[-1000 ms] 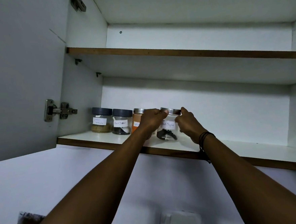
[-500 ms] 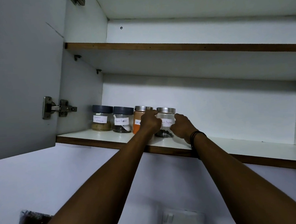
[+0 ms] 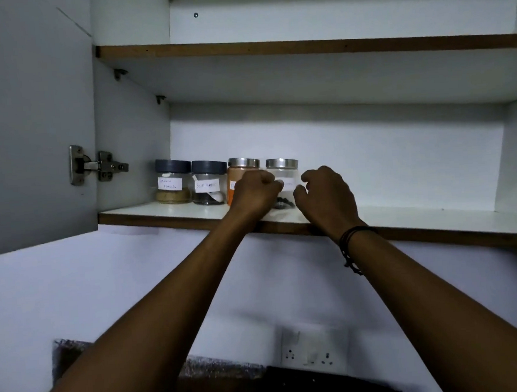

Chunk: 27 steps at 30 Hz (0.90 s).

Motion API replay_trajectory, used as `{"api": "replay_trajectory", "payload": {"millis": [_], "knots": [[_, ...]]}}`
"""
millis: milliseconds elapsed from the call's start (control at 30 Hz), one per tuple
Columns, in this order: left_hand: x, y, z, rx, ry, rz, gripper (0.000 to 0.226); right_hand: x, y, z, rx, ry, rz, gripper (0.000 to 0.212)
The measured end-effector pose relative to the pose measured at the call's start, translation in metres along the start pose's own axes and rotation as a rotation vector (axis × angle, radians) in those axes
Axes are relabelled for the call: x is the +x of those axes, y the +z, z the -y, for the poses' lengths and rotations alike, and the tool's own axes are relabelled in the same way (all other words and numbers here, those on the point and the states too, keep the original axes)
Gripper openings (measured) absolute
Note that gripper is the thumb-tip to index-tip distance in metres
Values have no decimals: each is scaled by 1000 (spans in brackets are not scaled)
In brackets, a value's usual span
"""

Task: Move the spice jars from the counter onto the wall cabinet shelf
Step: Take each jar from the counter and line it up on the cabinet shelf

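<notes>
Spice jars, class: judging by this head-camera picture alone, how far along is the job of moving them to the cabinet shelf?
Done: four jars stand in a row on the lower shelf, two with dark lids, two with silver lids.
In hand: the left hand and right hand are at the rightmost jar; whether either grips it cannot be told.
Left: the counter is out of view, so any remaining jars cannot be told.

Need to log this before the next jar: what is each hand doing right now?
Left hand: curled shut, holding nothing visible.
Right hand: fingers loosely curled beside the silver-lidded jar; grip cannot be told.
</notes>
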State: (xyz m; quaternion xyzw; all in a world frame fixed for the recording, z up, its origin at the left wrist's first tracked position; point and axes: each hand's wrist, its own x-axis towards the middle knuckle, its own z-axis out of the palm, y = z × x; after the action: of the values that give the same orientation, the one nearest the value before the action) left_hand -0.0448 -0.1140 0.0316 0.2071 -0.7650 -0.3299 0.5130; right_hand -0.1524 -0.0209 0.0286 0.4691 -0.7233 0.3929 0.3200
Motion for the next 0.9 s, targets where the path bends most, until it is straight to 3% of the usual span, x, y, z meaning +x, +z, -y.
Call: {"api": "replay_trajectory", "payload": {"millis": [133, 333, 767, 900], "knots": [[-53, -8, -7, -144, 39, -13, 15, -54, -20, 5, -23, -38, -104, 20], [-136, 4, 9, -209, -42, 75, 15, -149, -31, -6, -2, 56, 27, 22], [-403, 95, 143, -15, -380, 599, 24, -437, 1, -62, 1, 319, 576, 9], [-481, 101, 168, 66, -410, 826, 25, -524, -5, -66, 39, 486, 759, 26]]}}
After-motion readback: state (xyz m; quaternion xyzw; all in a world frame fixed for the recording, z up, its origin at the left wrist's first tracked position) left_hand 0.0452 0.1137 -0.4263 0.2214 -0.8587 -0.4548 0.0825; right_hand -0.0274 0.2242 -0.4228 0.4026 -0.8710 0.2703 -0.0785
